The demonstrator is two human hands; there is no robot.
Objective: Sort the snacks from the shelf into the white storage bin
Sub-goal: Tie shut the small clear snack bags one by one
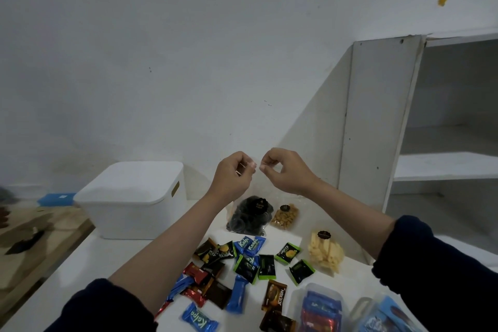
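**Both hands raised, pinching the top of a clear bag**

Hands: left hand [234, 173] and right hand [283, 170] held up side by side above the bench [89, 264], fingers curled, thumb and fingertips pinched on the top edge of a clear plastic bag [256, 183] that hangs between them. The bag is nearly see-through; its contents cannot be told. Dark sleeves cover both forearms near the lower edge of view.

White storage bin [129, 205]: on the bench to the left of the hands, lid on, against the wall.

Shelf [444, 167]: white unit at right, its boards bare in the part that shows.

Snacks on the bench, below and in front of the hands:
- bag of dark ring-shaped snacks [249, 214], black round label, lying just beside
- bag of golden-brown snacks [285, 217], same kind of label
- bag of pale yellow crackers [324, 250], further right and nearer
- blue Kalpa wrappers [249, 244], a pair together; another blue Kalpa piece [199, 318] at the near edge
- green-and-black Nextar packets [287, 252], several scattered around the middle
- brown Nextar packet [275, 295]
- red wrappers [195, 273] mixed with dark ones at left
- clear tub of wrapped snacks [320, 307] at the near right
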